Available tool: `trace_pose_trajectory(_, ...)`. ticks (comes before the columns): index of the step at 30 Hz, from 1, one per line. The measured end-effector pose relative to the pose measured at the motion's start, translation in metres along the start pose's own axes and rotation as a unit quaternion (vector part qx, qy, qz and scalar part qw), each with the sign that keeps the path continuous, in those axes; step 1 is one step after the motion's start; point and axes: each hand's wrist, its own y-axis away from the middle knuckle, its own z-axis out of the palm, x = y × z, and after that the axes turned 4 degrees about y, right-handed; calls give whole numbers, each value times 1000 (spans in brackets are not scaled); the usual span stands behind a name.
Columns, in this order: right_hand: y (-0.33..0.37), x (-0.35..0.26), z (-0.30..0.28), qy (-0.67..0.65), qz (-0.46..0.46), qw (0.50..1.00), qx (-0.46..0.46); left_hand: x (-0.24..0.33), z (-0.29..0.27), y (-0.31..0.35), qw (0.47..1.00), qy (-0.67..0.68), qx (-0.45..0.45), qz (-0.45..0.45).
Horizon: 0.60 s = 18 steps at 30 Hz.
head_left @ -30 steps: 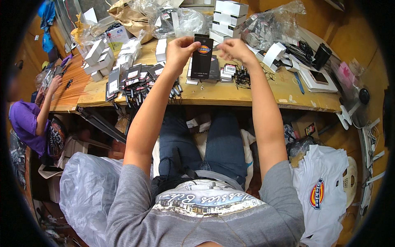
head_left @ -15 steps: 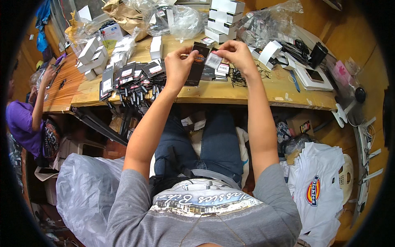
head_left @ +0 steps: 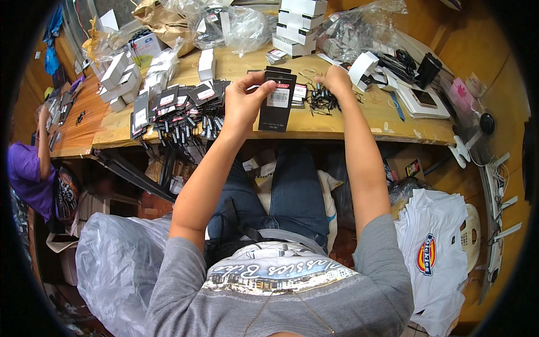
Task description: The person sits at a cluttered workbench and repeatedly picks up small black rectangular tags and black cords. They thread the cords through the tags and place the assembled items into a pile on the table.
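Observation:
A black hang tag [head_left: 274, 115] stands almost upright over the table's front edge, a white barcode sticker with a red top on its upper half. My left hand [head_left: 243, 101] is closed on its left edge, thumb in front; another dark card edge shows behind its top. Over the far side of a tangle of thin black strings [head_left: 323, 102], my right hand [head_left: 338, 81] points down with fingers bunched. Whatever its fingertips pinch is too small to make out. Left of the held tag lies a heap of black hang tags [head_left: 177, 106] with strings attached.
White boxes stand in a stack [head_left: 296, 28] at the back and in a pile [head_left: 120, 84] at the left. Clear plastic bags [head_left: 247, 31] lie behind. A phone [head_left: 424, 98] rests on white sheets at the right. A person in purple [head_left: 32, 174] works far left.
My right hand has left the tag and moved right to the black strings; the small pale label it held is no longer in it. The held tag now shows a barcode-stickered face.

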Motion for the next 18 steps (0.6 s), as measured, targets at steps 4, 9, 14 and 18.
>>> trace_pose_trajectory(4,-7,2,6,-51,-17,997,-63,3,-2,7,999,13,-23,-19)
trace_pose_trajectory(9,-19,17,-18,-592,-17,797,-117,3,-4,11,999,31,-28,-35)
trace_pose_trajectory(14,-12,15,-57,-710,-80,690,-117,9,7,11,997,31,-17,-62)
trace_pose_trajectory(18,-5,18,-57,-649,-89,748,-105,-2,11,9,998,38,-26,-43)
